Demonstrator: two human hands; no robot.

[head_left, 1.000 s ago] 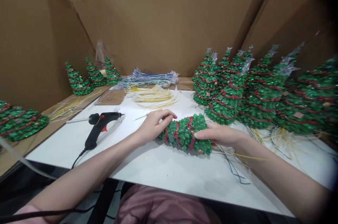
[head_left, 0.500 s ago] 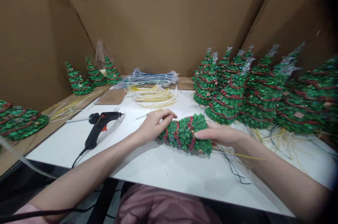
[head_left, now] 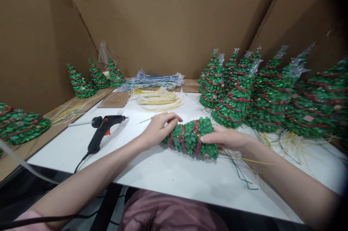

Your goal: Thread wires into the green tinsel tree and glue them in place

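Note:
A green tree with red garlands (head_left: 187, 138) lies on its side on the white table, its wide base toward the right. My left hand (head_left: 160, 127) is closed round its narrow top end, which the fingers hide. At the base, my right hand (head_left: 227, 138) grips the tree with the thumb on the near side; its other fingers are mostly hidden. Yellow and dark green wires (head_left: 240, 171) trail out beside the base, under my right forearm. A thin pointed tool (head_left: 145, 119) lies just behind my left hand.
A black glue gun (head_left: 100, 133) lies at the left with its cord over the front edge. Several star-topped trees (head_left: 233, 104) stand at the right. Bundles of blue-white (head_left: 157, 79) and yellow wires (head_left: 157, 99) lie at the back, before cardboard walls (head_left: 174, 24). More trees (head_left: 80, 82) stand left.

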